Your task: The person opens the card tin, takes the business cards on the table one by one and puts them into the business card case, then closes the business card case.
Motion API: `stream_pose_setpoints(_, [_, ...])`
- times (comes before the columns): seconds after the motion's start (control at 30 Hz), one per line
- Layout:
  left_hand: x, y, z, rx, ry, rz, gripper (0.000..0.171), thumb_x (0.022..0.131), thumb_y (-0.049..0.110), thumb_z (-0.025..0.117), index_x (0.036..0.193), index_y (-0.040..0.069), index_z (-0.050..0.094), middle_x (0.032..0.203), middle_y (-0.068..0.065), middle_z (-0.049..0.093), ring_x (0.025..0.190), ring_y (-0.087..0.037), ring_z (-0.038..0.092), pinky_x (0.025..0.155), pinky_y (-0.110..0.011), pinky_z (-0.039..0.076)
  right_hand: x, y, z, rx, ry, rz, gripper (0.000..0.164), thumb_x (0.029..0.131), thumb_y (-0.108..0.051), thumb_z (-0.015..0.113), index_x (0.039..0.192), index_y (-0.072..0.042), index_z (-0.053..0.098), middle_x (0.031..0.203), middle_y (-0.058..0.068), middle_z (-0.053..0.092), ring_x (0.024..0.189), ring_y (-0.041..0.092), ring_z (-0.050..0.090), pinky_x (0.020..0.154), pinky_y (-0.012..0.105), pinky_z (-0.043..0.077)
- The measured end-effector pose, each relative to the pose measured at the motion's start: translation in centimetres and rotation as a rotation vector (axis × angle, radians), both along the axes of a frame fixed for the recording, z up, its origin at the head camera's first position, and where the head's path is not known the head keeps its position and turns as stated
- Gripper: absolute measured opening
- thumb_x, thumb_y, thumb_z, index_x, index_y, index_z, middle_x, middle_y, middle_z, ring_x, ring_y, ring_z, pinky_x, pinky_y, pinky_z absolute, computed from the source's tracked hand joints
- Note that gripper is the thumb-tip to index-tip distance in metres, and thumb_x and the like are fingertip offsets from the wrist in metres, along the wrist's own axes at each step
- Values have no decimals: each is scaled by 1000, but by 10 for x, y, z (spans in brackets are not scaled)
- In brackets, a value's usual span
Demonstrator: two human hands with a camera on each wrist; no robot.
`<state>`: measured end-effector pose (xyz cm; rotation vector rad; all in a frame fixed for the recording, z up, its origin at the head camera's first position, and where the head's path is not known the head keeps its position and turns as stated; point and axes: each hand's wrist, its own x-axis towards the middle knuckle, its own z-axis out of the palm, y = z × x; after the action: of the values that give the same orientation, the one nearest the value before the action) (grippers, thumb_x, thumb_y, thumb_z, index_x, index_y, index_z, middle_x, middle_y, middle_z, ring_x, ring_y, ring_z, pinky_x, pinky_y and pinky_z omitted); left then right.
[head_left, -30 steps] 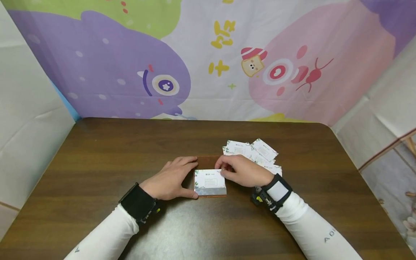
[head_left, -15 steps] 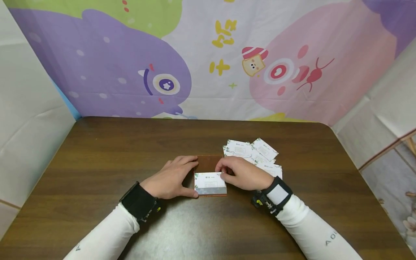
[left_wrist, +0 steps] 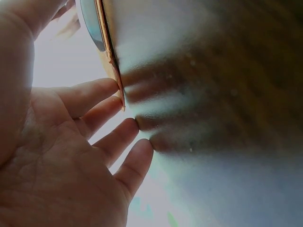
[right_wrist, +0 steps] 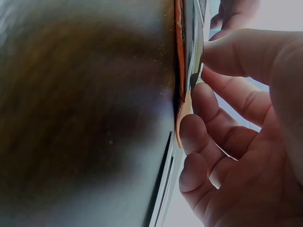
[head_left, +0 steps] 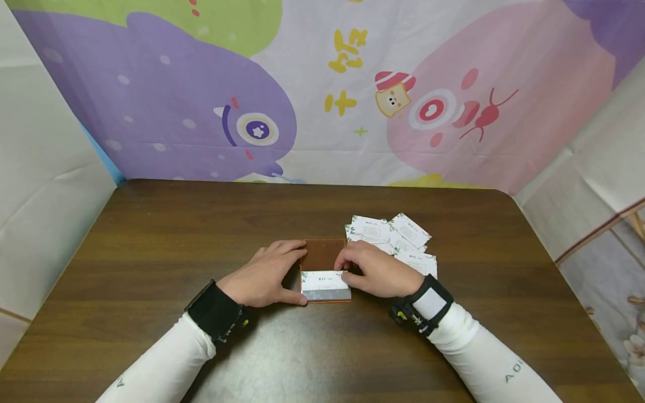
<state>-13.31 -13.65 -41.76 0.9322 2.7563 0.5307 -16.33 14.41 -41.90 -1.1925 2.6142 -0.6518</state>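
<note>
Card (head_left: 322,280), maybe several, sits in brown holder (head_left: 321,254).

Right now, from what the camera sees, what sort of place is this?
Likely an improvised recording booth indoors: a cartoon-printed cloth hangs behind the wood-grain table, with pale sheeting along the left side.

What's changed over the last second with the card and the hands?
The right hand has slid the printed card toward the person, deeper behind the grey strip, baring more of the brown card holder. Nothing was let go. The left hand stays at the holder's left edge; the loose cards lie where they were.
</note>
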Motion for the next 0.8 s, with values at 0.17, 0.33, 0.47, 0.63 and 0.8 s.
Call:
stream_pose_setpoints(0.17, [-1,0,0,-2,1,-4,99,78,65,72,151,5,44,159,-7,31,144,-27,26,108,-53,30,0,0,0,9,21,7,10,95,-22,62,103,-24,67,102,-14,57,94,9,52,81,26,44])
stream_pose_setpoints(0.33, [0,0,-1,-6,3,-3,100,78,65,72,151,4,43,159,-7,30,144,-27,26,108,-53,30,2,-1,2,20,33,7,10,95,-23,64,103,-24,68,103,-12,59,96,9,53,83,27,44])
stream_pose_setpoints(0.47, [0,0,0,-2,4,-3,99,77,65,73,151,4,44,159,-8,31,144,-27,27,108,-54,30,2,-1,3,28,38,1,10,95,-24,64,104,-24,69,103,-13,59,95,8,53,82,27,45])
stream_pose_setpoints(0.63, [1,1,1,3,9,-4,99,77,64,74,150,4,44,159,-8,32,143,-28,27,107,-55,30,1,-1,2,28,31,-11,12,94,-25,65,106,-25,69,103,-13,59,95,8,54,81,26,45])
stream_pose_setpoints(0.8, [1,1,2,1,10,-2,99,77,64,74,150,4,44,158,-8,32,143,-28,27,107,-54,30,-2,1,4,-7,57,-7,13,93,-23,66,106,-24,69,102,-13,59,93,8,55,82,26,45])
